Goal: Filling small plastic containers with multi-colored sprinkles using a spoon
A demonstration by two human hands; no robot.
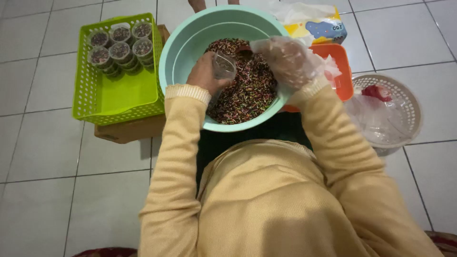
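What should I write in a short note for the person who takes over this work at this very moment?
Left hand: bare, holds a small clear cup over the teal bowl.
Right hand: in a thin plastic glove, at the cup's mouth; a spoon-like thing shows at its fingers, unclear.
Bowl: holds dark mixed sprinkles.
Done: several filled cups stand stacked in the far corner of the green basket, left of the bowl.
Left: the cup in hand seems not yet full; most of the basket has room.
Nearby, right: orange container, white round basket with plastic.
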